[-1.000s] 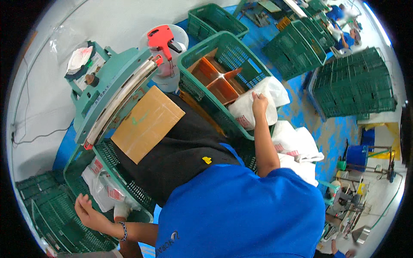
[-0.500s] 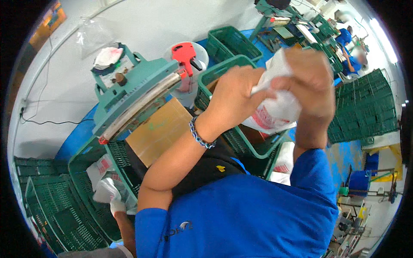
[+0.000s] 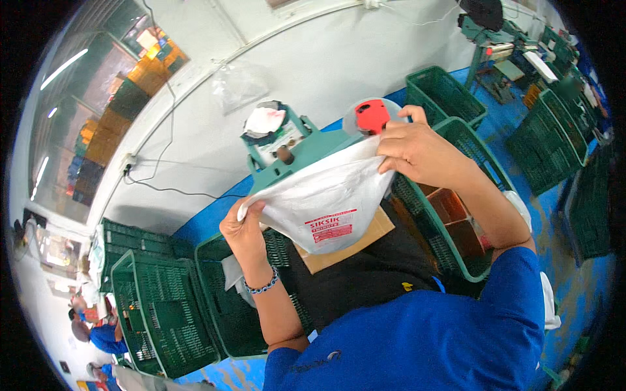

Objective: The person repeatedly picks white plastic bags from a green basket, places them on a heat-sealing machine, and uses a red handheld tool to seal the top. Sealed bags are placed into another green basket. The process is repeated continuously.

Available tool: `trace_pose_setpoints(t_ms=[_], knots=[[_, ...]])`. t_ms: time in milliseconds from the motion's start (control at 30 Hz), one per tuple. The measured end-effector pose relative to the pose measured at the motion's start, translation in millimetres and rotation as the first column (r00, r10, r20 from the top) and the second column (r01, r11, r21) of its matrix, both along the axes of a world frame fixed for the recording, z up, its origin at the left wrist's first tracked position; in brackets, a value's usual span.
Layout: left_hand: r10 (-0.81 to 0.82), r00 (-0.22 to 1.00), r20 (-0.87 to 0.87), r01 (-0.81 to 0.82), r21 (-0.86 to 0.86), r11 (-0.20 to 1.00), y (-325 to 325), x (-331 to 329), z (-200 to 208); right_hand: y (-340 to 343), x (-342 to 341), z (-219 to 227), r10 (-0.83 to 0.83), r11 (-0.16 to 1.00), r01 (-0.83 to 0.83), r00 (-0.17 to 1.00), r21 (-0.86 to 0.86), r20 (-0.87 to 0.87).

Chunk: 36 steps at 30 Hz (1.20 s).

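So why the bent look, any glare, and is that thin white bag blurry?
Head view: fisheye lens bows the white wall and leaves corners black; same view, white streaks glare on the grey glass window; there too, the thin white bag looks fairly sharp.

Bright indoor light, white streaks point(image 3: 64, 69) across the window point(image 3: 91, 111), soft shadow on the wall point(image 3: 202, 153), fisheye-bent edges, black corners.

Stretched a white bag point(image 3: 326, 186) with red print between left hand point(image 3: 242, 233) and right hand point(image 3: 420, 151), pinching its upper edge near both ends. Held it in front of a green machine point(image 3: 287, 164), partly covering a cardboard piece point(image 3: 379, 223). Wore a blue shirt point(image 3: 417, 345) and, on the left wrist, a beaded bracelet point(image 3: 262, 283). Had a green crate point(image 3: 424, 223) with an orange divider point(image 3: 466, 236) beneath the right forearm.
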<state>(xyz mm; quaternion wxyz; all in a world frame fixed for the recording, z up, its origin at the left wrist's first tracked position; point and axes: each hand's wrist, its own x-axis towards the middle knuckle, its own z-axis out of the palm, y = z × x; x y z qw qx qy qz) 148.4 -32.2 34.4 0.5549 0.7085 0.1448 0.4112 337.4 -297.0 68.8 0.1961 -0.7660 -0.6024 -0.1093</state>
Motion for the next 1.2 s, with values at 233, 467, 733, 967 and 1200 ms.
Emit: trace_pose_setpoints(t_ms=[233, 467, 733, 967, 1200], knots=[[0.071, 0.983, 0.172, -0.077, 0.031, 0.997, 6.4, -24.6, 27.7, 22.8, -5.6, 38.4, -0.119, 0.913, 0.03, 0.973, 0.407, 0.196], [0.101, 0.995, -0.009, -0.101, -0.072, 0.992, 9.4, -21.8, 9.2, 31.5, 3.8, 0.0, 0.222, 0.866, 0.162, 0.723, 0.473, -0.655], [0.037, 0.969, 0.242, 0.042, -0.312, 0.949, 7.8, -17.3, -62.1, 66.1, 5.5, -119.1, 0.367, 0.856, 0.278, 0.268, 0.436, -0.891], [0.21, 0.974, 0.088, -0.163, -0.377, 0.912, -0.5, -16.9, -129.7, 61.1, -4.0, -147.6, 0.338, 0.848, 0.428, 0.02, 0.313, -0.941], [0.327, 0.944, 0.038, -0.329, 0.056, 0.943, 6.9, -25.8, -82.6, 65.9, -12.4, -121.7, 0.176, 0.629, 0.573, 0.554, 0.526, -0.814]])
